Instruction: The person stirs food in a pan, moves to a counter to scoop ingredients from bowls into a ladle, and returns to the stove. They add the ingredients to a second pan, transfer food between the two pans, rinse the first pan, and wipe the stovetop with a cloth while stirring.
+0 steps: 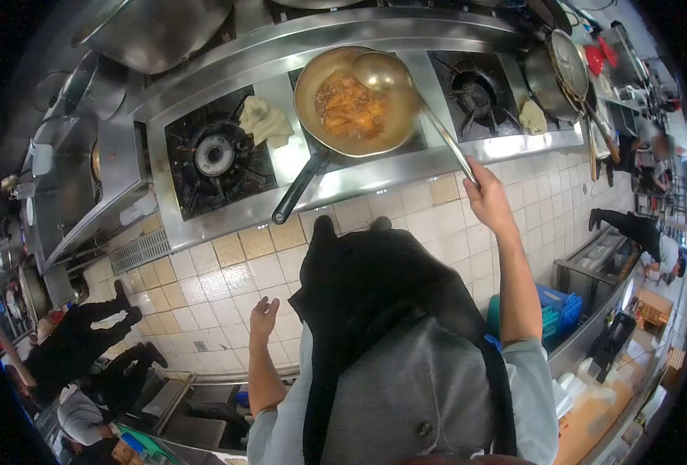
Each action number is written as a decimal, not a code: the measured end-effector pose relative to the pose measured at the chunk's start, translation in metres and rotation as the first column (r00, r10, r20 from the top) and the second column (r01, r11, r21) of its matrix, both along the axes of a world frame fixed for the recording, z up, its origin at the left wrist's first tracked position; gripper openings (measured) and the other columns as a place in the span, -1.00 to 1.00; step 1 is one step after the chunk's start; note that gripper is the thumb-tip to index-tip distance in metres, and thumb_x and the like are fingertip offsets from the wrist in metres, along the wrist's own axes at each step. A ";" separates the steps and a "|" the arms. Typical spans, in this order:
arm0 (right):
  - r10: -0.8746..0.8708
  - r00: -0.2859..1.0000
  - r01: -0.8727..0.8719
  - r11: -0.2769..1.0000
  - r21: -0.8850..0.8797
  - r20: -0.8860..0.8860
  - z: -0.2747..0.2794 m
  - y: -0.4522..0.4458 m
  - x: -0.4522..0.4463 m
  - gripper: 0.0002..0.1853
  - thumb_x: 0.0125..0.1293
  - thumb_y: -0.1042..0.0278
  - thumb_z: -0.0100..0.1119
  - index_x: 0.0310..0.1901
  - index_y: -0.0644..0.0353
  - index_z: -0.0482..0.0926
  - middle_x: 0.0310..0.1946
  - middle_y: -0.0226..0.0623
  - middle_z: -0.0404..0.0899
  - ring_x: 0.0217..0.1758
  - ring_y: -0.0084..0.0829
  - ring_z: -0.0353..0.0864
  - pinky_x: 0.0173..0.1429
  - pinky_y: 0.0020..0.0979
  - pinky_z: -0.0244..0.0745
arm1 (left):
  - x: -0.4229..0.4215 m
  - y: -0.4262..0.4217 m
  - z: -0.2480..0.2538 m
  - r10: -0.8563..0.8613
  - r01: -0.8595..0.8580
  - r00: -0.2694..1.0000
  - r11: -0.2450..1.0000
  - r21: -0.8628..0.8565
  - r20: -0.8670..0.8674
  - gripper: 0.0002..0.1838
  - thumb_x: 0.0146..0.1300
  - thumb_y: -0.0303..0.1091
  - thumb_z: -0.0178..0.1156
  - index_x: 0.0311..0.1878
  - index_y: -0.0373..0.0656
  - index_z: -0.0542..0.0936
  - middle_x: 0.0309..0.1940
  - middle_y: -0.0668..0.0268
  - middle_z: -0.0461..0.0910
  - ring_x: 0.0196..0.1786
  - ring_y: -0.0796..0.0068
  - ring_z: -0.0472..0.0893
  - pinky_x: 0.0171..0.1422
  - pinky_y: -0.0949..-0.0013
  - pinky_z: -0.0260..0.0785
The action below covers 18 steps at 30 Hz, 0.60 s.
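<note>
My right hand (488,195) is closed round the handle end of a metal ladle (382,71). The ladle's bowl hangs over the right part of a wide pan (396,143); whether it touches the contents I cannot tell. Orange-brown food (350,110) lies in bubbling liquid in the pan, which sits on the middle burner. Its black handle (298,188) points toward me, down and left, and no hand is on it. Held low at my left side, my left hand (264,316) has nothing in it, with its fingers loosely apart.
A crumpled pale cloth (266,122) lies beside the left burner (214,155), and another cloth (532,116) is right of the right burner (474,94). Large pots (154,35) stand behind. Several people (88,341) are at the left and right. Blue crates (554,308) sit behind my right arm.
</note>
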State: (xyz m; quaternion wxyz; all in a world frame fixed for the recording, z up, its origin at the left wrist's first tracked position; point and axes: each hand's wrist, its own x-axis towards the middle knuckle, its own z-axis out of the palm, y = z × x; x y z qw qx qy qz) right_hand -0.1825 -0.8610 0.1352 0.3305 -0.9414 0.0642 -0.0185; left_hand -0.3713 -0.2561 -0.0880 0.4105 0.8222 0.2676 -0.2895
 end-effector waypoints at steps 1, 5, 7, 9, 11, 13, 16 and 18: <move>-0.017 1.000 0.017 1.000 -0.018 -0.006 0.000 0.001 -0.001 -0.51 0.34 0.53 0.18 0.32 0.24 0.47 -0.01 0.19 0.63 0.06 0.14 0.64 0.12 -0.11 0.54 | 0.001 0.005 -0.002 -0.002 0.002 1.000 1.000 -0.005 -0.003 -0.21 0.28 0.11 0.36 0.30 -0.43 0.52 0.01 -0.09 0.69 0.09 0.14 0.67 0.21 0.24 0.47; -0.062 0.994 0.058 0.997 -0.042 -0.088 0.011 0.008 -0.007 -0.50 0.34 0.52 0.17 0.32 0.24 0.46 -0.04 0.21 0.63 0.03 0.14 0.64 0.09 -0.09 0.54 | 0.007 0.023 -0.006 0.024 -0.024 0.999 1.000 0.003 -0.038 -0.21 0.28 0.11 0.35 0.30 -0.43 0.52 -0.02 -0.06 0.69 0.07 0.18 0.65 0.19 0.26 0.47; -0.062 0.996 0.057 0.995 -0.080 -0.061 0.003 0.009 -0.012 -0.50 0.34 0.52 0.17 0.33 0.25 0.46 -0.05 0.22 0.63 0.01 0.15 0.65 0.08 -0.09 0.54 | 0.014 0.027 -0.005 0.022 -0.021 0.998 1.000 0.008 -0.064 -0.21 0.28 0.11 0.35 0.31 -0.43 0.52 -0.02 -0.06 0.69 0.06 0.18 0.65 0.19 0.26 0.47; -0.063 0.997 0.058 0.992 -0.116 -0.034 -0.001 0.011 -0.013 -0.49 0.33 0.52 0.17 0.33 0.25 0.45 -0.06 0.22 0.63 -0.01 0.15 0.65 0.06 -0.09 0.55 | 0.022 0.026 0.001 -0.008 0.009 1.000 0.999 0.031 -0.030 -0.21 0.27 0.12 0.35 0.31 -0.43 0.52 -0.02 -0.06 0.69 0.07 0.17 0.65 0.20 0.26 0.47; -0.089 0.992 0.080 0.992 -0.093 -0.093 0.002 0.018 -0.013 -0.50 0.33 0.51 0.17 0.31 0.28 0.46 -0.07 0.22 0.64 -0.04 0.16 0.66 0.04 -0.09 0.55 | 0.032 0.026 0.012 -0.024 0.026 0.999 0.999 0.036 -0.035 -0.21 0.28 0.11 0.36 0.31 -0.43 0.51 -0.01 -0.05 0.68 0.07 0.19 0.65 0.21 0.26 0.47; -0.091 0.993 0.085 0.992 -0.091 -0.070 -0.004 0.018 -0.013 -0.51 0.32 0.51 0.17 0.30 0.29 0.47 -0.08 0.22 0.64 -0.05 0.16 0.66 0.04 -0.09 0.56 | 0.042 0.026 0.024 -0.039 0.041 0.998 0.998 0.040 -0.039 -0.21 0.28 0.11 0.36 0.31 -0.43 0.51 0.00 -0.04 0.68 0.08 0.20 0.65 0.21 0.27 0.47; -0.106 0.992 0.101 0.992 -0.079 -0.063 -0.004 0.021 -0.013 -0.52 0.32 0.51 0.18 0.28 0.32 0.48 -0.07 0.23 0.64 -0.04 0.16 0.67 0.05 -0.09 0.56 | 0.054 0.033 0.032 0.016 -0.016 1.000 1.000 -0.013 0.006 -0.22 0.31 0.05 0.37 0.34 -0.45 0.47 0.04 -0.02 0.66 0.11 0.26 0.63 0.26 0.29 0.45; -0.123 0.989 0.118 0.990 -0.075 -0.075 -0.002 0.023 -0.013 -0.53 0.32 0.50 0.18 0.27 0.33 0.49 -0.06 0.23 0.64 -0.02 0.16 0.67 0.06 -0.10 0.56 | 0.065 0.045 0.029 0.145 -0.133 0.986 0.982 -0.132 0.084 -0.24 0.35 -0.03 0.37 0.37 -0.47 0.42 0.10 0.01 0.63 0.13 0.31 0.61 0.30 0.32 0.42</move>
